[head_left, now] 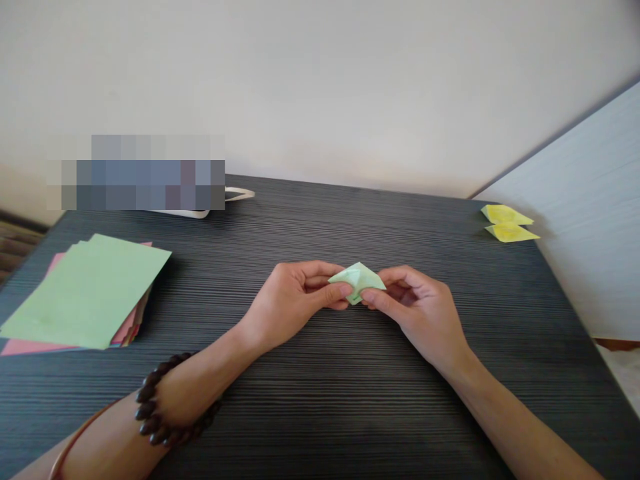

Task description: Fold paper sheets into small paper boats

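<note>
Between my two hands is a small piece of folded green paper [357, 277], diamond-like in outline with creases on its face. My left hand [305, 290] pinches its left side, thumb on the near face and fingers behind. On the opposite side my right hand [413, 300] grips the lower right edge in the same way, with its fingers curled. Both hands are held over the middle of the dark table. The fingertips behind the paper are partly hidden.
A stack of coloured paper sheets [90, 293], green on top, lies at the left of the dark wood-grain table [320, 413]. Two folded yellow paper pieces [507, 223] sit at the back right. A pixelated object stands at the back left, near the wall [350, 87].
</note>
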A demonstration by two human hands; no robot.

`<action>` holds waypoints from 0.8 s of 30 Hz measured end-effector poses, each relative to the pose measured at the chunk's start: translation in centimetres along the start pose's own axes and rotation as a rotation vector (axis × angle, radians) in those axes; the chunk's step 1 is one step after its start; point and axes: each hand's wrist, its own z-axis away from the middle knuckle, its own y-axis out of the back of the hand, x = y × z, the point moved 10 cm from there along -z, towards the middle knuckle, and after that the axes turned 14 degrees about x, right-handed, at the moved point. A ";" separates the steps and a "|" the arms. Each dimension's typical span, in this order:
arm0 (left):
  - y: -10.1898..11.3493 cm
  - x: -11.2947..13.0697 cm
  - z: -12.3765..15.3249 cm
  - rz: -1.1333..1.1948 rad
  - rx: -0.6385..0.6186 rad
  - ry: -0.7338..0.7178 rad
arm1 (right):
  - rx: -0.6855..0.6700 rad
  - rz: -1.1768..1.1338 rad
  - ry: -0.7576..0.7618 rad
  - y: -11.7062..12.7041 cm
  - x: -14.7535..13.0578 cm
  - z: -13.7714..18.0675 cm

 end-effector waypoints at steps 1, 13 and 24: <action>0.0 0.0 0.0 -0.002 0.004 0.000 | 0.001 0.004 -0.001 0.0 0.0 0.0; 0.0 -0.1 0.1 -0.014 -0.024 -0.021 | -0.040 0.035 -0.009 0.0 -1.1 -0.2; -0.2 0.2 0.2 0.005 -0.054 -0.026 | -0.035 0.121 0.013 0.6 -0.8 -0.4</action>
